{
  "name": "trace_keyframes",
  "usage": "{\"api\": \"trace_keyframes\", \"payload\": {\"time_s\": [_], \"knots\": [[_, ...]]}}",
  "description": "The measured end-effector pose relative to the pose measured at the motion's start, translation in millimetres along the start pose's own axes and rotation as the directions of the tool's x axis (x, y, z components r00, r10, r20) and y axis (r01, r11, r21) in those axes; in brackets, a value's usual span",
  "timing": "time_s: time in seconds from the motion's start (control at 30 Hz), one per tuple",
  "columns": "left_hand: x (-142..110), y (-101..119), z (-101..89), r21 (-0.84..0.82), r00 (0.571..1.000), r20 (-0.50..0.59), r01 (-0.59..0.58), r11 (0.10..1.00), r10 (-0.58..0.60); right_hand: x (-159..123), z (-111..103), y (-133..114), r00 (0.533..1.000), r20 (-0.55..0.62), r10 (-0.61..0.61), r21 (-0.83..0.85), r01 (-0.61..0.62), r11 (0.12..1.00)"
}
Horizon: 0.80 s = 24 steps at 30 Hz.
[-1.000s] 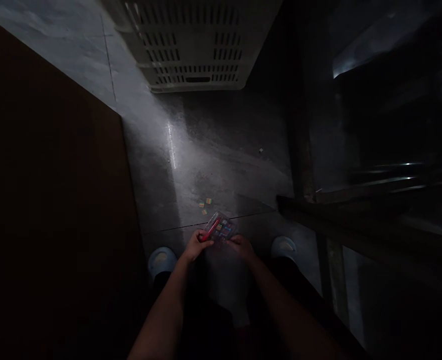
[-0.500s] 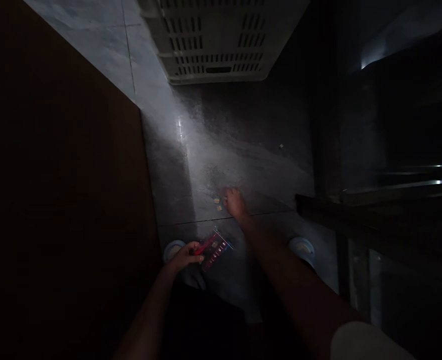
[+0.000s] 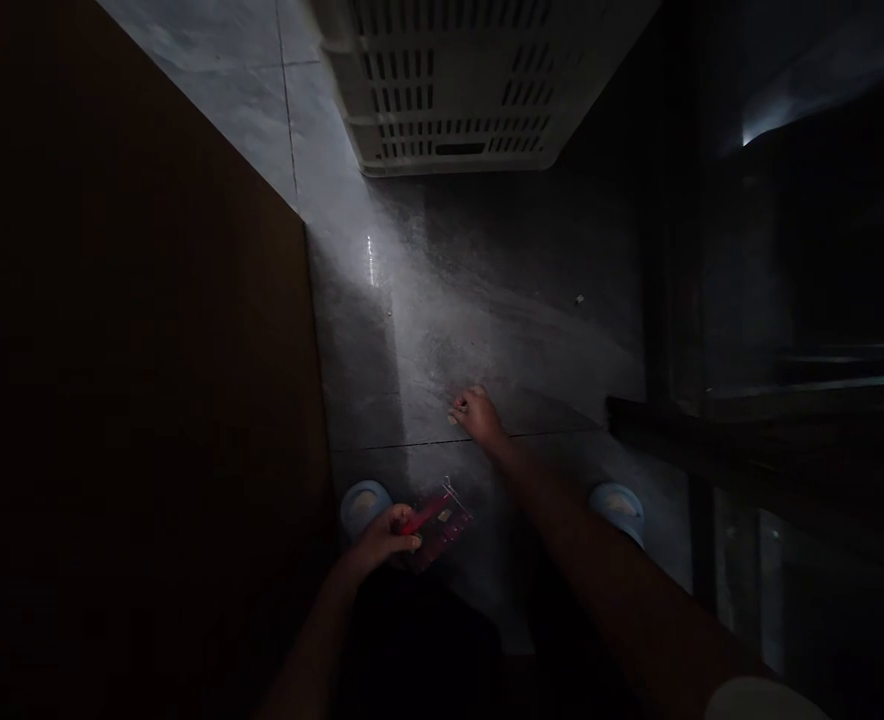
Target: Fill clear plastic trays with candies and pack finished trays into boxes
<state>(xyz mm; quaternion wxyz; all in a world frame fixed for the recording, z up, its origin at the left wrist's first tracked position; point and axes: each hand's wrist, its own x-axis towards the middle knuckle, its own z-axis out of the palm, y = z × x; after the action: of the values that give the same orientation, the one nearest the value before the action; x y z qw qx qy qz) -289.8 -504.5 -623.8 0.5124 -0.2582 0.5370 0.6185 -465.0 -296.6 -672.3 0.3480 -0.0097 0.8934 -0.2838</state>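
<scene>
In the dim light my left hand (image 3: 388, 535) is closed on a see-through, reddish flat case (image 3: 442, 530) with a red strip along one side and a shiny clear edge. A small pale piece shows inside or on it. Farther forward, my right hand (image 3: 478, 415) is low over the grey tiled floor, its fingers pinched together. At its fingertips is a small pale piece (image 3: 453, 418), too dark and tiny to name.
A white slatted plastic crate (image 3: 457, 130) stands ahead. A dark brown panel (image 3: 187, 330) rises on the left, and a dark frame (image 3: 652, 420) on the right. One small pale scrap (image 3: 579, 299) lies on the floor. My feet in light-blue footwear (image 3: 365, 505) are below.
Two small yellowish pieces lay on the floor beside my right hand; now only a pale piece shows at its fingertips. The case has tilted a little, and the whole view has shifted slightly.
</scene>
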Motion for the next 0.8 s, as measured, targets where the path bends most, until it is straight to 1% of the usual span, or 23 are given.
{"api": "trace_keyframes", "payload": {"time_s": [0.1, 0.17, 0.23, 0.3, 0.37, 0.4, 0.47, 0.53, 0.6, 0.7, 0.8], "knots": [[0, 7, 2.0, -0.007, 0.999, -0.035, -0.007, 1.0, 0.007, -10, 8, 2, 0.999, 0.032, -0.024, 0.074, 0.022, 0.997], [-5, 15, 1.5, -0.018, 0.998, -0.057, -0.032, 0.999, 0.031, -12, 18, 0, 1.0, 0.024, 0.003, 0.147, -0.007, 0.989], [-15, 25, 0.5, -0.03, 0.991, -0.108, -0.077, 0.997, 0.073, -12, 25, -1, 0.998, 0.003, 0.065, 0.237, -0.063, 0.97], [-29, 38, 1.1, -0.067, 0.978, -0.183, -0.113, 0.991, 0.099, -19, 26, 2, 0.988, -0.015, 0.154, 0.334, -0.14, 0.932], [-47, 53, 6.2, -0.166, 0.964, -0.253, -0.124, 0.978, 0.079, -38, 20, 6, 0.965, -0.026, 0.262, 0.436, -0.225, 0.871], [-59, 62, 11.1, -0.235, 0.961, -0.271, -0.127, 0.964, 0.06, -54, 14, 8, 0.948, -0.028, 0.317, 0.49, -0.264, 0.831], [-85, 83, 26.5, -0.368, 0.96, -0.274, -0.153, 0.917, 0.05, -99, 0, 7, 0.906, -0.015, 0.424, 0.599, -0.331, 0.729], [-114, 107, 49.0, -0.452, 0.962, -0.251, -0.212, 0.866, 0.104, -153, -14, 1, 0.86, 0.025, 0.509, 0.703, -0.378, 0.603], [-147, 132, 77.4, -0.497, 0.953, -0.222, -0.292, 0.817, 0.205, -209, -29, -10, 0.823, 0.092, 0.561, 0.787, -0.405, 0.466], [-202, 165, 126.0, -0.517, 0.926, -0.174, -0.376, 0.769, 0.336, -280, -54, -31, 0.808, 0.181, 0.561, 0.875, -0.393, 0.284], [-255, 184, 174.0, -0.491, 0.903, -0.106, -0.412, 0.767, 0.417, -333, -89, -54, 0.822, 0.204, 0.532, 0.935, -0.325, 0.143]]}}
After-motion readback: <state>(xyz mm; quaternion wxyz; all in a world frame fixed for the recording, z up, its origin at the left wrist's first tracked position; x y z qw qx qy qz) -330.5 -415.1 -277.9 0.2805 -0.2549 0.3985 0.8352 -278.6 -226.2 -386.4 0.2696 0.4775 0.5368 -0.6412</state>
